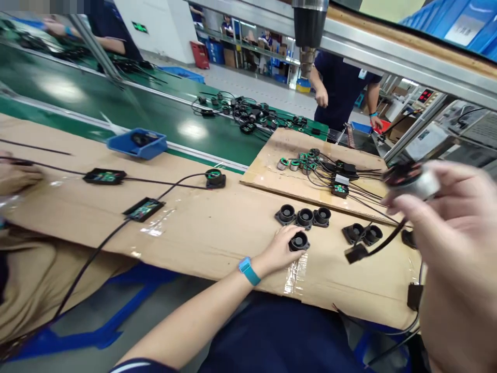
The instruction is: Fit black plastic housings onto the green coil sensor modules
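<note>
My left hand [281, 247], with a teal band at the wrist, has its fingers closed round a black round housing [298, 241] with a flanged base, at the cardboard surface. Just behind it stand several similar housings [305, 217], and more housings [363, 234] sit to the right. Close to the camera, my right hand [458, 228] is raised and blurred, gripping a round silver-and-black motor part [415, 181] between thumb and fingers. A black cable with a block-shaped end [356, 254] hangs below that hand; where it attaches is hidden.
A raised cardboard sheet [272, 171] bears wired coils and black boxes [341, 178]. A green conveyor [174, 119] carries tangled cabled parts. Leftward are open circuit boxes [104, 176], a blue bin [137, 144] and another person's hand [17, 176]. A power screwdriver [308, 26] hangs overhead.
</note>
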A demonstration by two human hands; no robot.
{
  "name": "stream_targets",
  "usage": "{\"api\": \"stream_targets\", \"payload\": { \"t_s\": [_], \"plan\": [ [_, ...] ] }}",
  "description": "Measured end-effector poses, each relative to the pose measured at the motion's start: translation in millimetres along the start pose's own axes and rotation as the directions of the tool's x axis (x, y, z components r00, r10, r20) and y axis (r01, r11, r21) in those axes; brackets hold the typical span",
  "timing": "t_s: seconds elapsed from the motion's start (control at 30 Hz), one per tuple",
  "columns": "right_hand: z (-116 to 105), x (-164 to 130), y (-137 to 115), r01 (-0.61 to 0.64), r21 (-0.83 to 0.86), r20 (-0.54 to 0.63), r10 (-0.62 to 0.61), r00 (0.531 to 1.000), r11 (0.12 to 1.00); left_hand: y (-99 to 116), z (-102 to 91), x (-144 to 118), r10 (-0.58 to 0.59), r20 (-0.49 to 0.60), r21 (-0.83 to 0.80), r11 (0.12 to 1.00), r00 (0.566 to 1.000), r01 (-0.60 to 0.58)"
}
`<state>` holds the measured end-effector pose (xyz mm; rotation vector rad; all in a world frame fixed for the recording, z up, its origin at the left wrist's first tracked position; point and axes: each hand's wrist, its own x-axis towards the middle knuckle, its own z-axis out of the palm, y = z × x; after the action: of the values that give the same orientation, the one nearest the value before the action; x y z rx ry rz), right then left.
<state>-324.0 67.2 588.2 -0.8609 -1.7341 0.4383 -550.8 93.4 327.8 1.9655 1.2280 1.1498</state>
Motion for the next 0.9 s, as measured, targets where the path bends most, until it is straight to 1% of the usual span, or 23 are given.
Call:
{"api": "stream_targets", "payload": {
  "t_s": [0.07,0.13,0.2,0.23,0.27,0.33,0.43,0.57,0.77,0.9],
  "plan": [
    [22.1,-28.7,25.0,-0.145,0.076,0.116,0.136,0.984,0.987,-2.9,-2.2,-5.7,-0.036,-0.041,-0.01,0.999,0.999,0.036],
    [42.8,-51.7,56.6,-0.295,0.133,0.231,0.26,0.938,0.946,-5.5,-2.0,-9.1,-0.055,-0.071,-0.031,0.998,0.996,0.053],
    [61.4,-69.7,85.7,-0.395,0.119,0.286,0.35,0.892,0.911,-7.4,-0.7,-10.0,-0.023,-0.099,-0.055,0.998,0.995,0.018],
    [69.9,-77.2,97.1,-0.409,0.081,0.296,0.369,0.881,0.909,-8.0,0.0,-9.9,0.004,-0.12,-0.061,0.998,0.993,-0.011],
    [77.8,-83.8,106.1,-0.4,0.021,0.296,0.376,0.878,0.916,-8.4,0.5,-9.6,0.035,-0.142,-0.06,0.997,0.989,-0.043],
    [92.4,-94.3,116.7,-0.336,-0.132,0.272,0.36,0.892,0.933,-8.9,0.9,-9.3,0.098,-0.176,-0.035,0.994,0.979,-0.106],
    [111.2,-104.1,120.7,-0.224,-0.317,0.257,0.311,0.915,0.921,-9.8,1.0,-10.2,0.156,-0.226,0.032,0.988,0.961,-0.153],
    [128.8,-109.7,118.9,-0.092,-0.407,0.277,0.219,0.936,0.909,-11.3,1.7,-11.7,0.202,-0.259,0.09,0.979,0.944,-0.185],
    [140.7,-113.0,118.6,-0.021,-0.502,0.241,0.163,0.957,0.865,-12.2,0.6,-11.0,0.239,-0.272,0.058,0.971,0.932,-0.232],
    [147.9,-115.4,121.8,0.009,-0.597,0.233,0.162,0.959,0.802,-14.2,1.1,-10.9,0.243,-0.25,0.046,0.97,0.937,-0.239]
  ]
}}
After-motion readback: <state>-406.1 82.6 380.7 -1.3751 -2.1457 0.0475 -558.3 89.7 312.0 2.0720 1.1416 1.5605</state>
